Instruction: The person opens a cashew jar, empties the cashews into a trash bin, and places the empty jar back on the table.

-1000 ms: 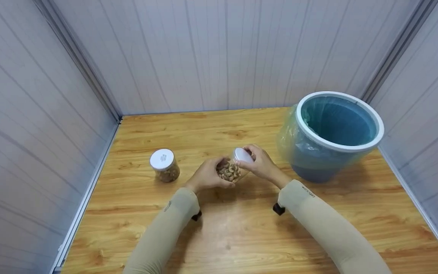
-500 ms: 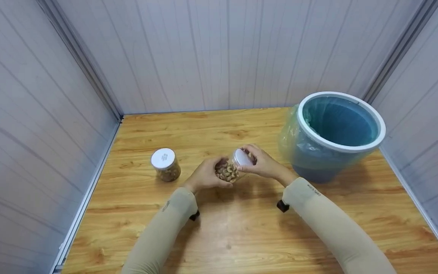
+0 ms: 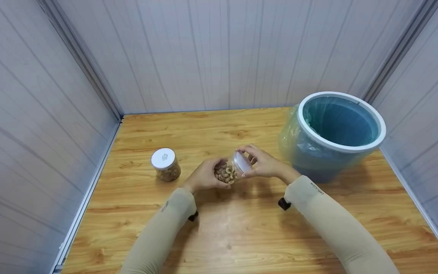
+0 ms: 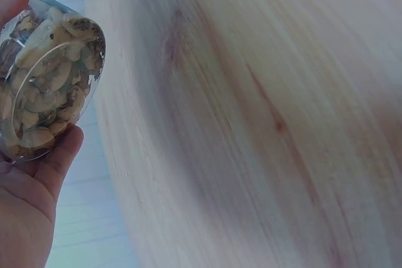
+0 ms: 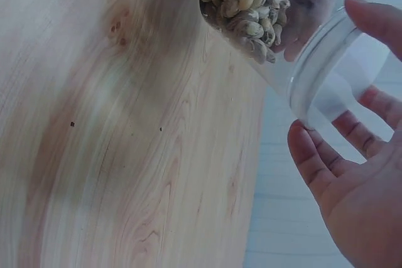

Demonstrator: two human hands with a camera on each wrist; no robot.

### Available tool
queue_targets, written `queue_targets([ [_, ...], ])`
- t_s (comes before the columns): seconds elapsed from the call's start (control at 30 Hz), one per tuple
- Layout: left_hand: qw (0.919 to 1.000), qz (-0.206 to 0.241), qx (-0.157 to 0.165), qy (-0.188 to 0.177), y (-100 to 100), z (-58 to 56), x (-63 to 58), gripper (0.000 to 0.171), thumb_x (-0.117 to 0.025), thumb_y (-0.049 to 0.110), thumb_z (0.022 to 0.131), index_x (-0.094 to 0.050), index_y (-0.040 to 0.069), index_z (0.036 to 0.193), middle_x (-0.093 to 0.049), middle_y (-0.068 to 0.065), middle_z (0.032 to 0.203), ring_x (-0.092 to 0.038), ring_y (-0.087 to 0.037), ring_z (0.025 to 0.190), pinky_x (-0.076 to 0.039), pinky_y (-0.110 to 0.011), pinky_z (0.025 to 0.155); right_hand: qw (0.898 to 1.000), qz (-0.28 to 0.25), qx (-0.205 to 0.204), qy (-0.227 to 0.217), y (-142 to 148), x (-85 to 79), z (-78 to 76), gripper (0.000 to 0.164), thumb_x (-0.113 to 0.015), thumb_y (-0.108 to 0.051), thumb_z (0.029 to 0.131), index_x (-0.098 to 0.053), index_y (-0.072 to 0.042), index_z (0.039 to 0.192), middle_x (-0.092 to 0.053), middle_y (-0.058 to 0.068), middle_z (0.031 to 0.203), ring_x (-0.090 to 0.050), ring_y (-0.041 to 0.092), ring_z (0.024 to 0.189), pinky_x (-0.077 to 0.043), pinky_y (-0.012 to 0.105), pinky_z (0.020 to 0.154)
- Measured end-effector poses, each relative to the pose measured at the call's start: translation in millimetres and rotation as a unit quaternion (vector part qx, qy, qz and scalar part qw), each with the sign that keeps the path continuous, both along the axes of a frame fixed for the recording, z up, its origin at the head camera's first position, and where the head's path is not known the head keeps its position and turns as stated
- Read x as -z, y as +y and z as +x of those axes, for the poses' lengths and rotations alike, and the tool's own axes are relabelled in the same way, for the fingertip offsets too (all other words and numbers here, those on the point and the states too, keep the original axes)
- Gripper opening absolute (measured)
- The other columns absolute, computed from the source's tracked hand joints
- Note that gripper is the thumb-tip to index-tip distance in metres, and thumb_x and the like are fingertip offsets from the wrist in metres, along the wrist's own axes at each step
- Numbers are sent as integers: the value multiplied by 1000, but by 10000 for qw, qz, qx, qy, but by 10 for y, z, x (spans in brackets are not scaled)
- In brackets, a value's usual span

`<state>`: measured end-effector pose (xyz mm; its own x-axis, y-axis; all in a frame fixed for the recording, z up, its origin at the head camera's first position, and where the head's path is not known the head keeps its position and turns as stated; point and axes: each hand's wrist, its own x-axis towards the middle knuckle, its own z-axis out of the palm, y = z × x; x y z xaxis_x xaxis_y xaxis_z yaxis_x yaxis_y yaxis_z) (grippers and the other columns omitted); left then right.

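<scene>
My left hand (image 3: 206, 176) grips a clear plastic jar (image 3: 229, 173) partly filled with cashews (image 4: 50, 86). The jar leans over, its top pointing to the right and its base to the left. At that top end, my right hand (image 3: 265, 164) holds the white lid (image 3: 243, 161) by its edge. In the right wrist view, the thumb lies on one side of the lid (image 5: 342, 61) and the fingertips on the other, with the palm apart from its top. The lid sits on the jar's mouth. Cashews have slid toward the base, leaving a bare stretch of clear wall below the lid.
A second jar with a white lid (image 3: 163, 159) and nuts inside stands upright to the left on the wooden table (image 3: 234, 236). At the right back is a blue bin (image 3: 318, 167) with a white rim and a plastic liner. Panel walls enclose three sides.
My right hand has turned about the lid and shifted slightly right, so its fingers now sit at the lid's edge. The jar leans further right. The second jar and bin stay put.
</scene>
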<state>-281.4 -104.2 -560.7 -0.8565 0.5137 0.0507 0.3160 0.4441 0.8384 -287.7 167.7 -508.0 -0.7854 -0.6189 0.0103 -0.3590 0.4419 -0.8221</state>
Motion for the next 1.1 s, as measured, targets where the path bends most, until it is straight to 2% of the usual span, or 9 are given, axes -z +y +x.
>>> queue_targets([
  [0.3, 9997, -168, 67, 131, -21, -16, 35, 95, -103, 21, 73, -57, -1, 152, -70, -12, 141, -68, -28, 127, -54, -49, 115, 9997, -75, -222, 72, 0, 9, -12, 92, -90, 2, 76, -53, -15, 159, -48, 15, 161, -53, 43, 139, -53, 61, 114],
  [0.47, 9993, -318, 30, 210, -25, -18, 35, 95, -103, 23, 73, -56, 0, 153, -70, -12, 142, -68, -28, 127, -54, -48, 115, 9998, 1, -208, 59, -11, 2, -8, 93, -90, 7, 75, -53, -14, 158, -49, 14, 161, -52, 44, 143, -53, 59, 116],
  [0.67, 9989, -454, -29, 82, -15, -3, 19, 95, -100, 20, 77, -53, -1, 157, -68, -14, 146, -67, -30, 130, -53, -50, 116, 9997, 156, -195, 13, -20, -19, -4, 98, -87, 10, 78, -45, -13, 164, -43, 20, 163, -51, 51, 143, -49, 65, 117],
  [0.83, 9987, -488, -58, 95, -7, 3, 21, 94, -99, 21, 78, -52, -1, 157, -68, -15, 145, -67, -31, 129, -54, -51, 114, 9997, 213, 130, -56, -28, -41, 4, 96, -89, -11, 88, -37, -13, 169, -41, 23, 165, -55, 47, 137, -49, 68, 115],
  [0.93, 9988, -488, -55, 90, 2, 12, 17, 94, -99, 21, 79, -51, -2, 157, -66, -17, 148, -67, -32, 132, -53, -51, 116, 9987, 313, 397, 48, -39, -55, 7, 90, -86, -27, 94, -39, -10, 168, -47, 25, 160, -62, 42, 128, -54, 63, 109],
  [1.1, 9991, -406, -56, 75, 18, 13, 14, 93, -98, 20, 81, -50, -2, 158, -64, -21, 151, -65, -34, 136, -52, -52, 119, 9949, 591, 808, -136, -57, -82, 18, 85, -80, -43, 98, -42, -11, 167, -58, 22, 143, -68, 36, 115, -61, 47, 93],
])
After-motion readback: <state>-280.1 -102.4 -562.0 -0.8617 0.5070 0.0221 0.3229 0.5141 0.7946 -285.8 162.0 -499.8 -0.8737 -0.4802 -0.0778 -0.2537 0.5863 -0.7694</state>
